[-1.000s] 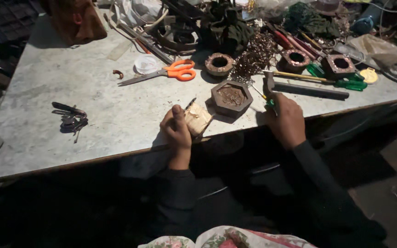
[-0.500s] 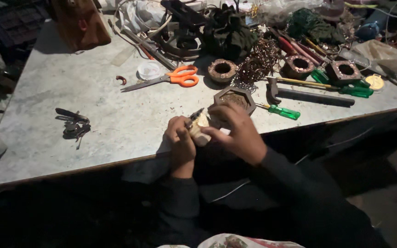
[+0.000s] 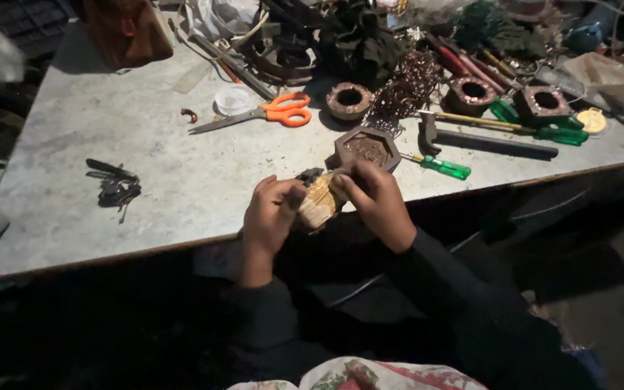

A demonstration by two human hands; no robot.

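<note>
At frame centre, the left hand (image 3: 269,213) and right hand (image 3: 377,198) together grip a small tan block (image 3: 317,204) at the table (image 3: 167,180) edge. A hexagonal box (image 3: 367,148) sits just above; orange scissors (image 3: 272,114) lie further up.

Both hands meet close together at the middle, fingers curled inward. The left hand (image 3: 269,213) cups from the side; the right hand (image 3: 377,198) pinches with its fingertips, dark-sleeved forearms angling up.

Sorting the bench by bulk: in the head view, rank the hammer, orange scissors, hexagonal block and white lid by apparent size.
1. hammer and scissors, similar length, too close to rank
2. hexagonal block
3. white lid
</note>
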